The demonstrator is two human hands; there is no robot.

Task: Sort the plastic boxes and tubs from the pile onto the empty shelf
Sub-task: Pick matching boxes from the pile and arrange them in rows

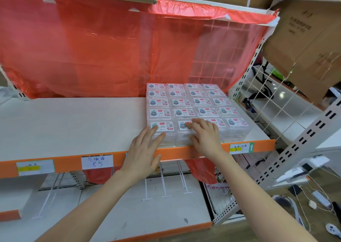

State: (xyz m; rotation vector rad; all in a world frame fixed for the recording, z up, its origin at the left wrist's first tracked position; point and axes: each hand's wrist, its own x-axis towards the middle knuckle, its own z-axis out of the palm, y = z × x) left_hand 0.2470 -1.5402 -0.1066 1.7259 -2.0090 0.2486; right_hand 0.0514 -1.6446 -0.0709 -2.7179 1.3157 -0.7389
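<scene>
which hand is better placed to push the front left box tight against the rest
Left, probably: the left hand lies with straight fingers at the outer edge of the front left box, while the right hand rests on top of the next box.

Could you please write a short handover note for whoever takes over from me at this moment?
Left hand: fingers straight, resting on the front-left box.
Right hand: fingers lying over the next box, thumb against its front.
Done: clear plastic boxes stand in a tidy block on the right of the shelf.
Left to do: fill the bare left part; the pile is out of view.
</scene>
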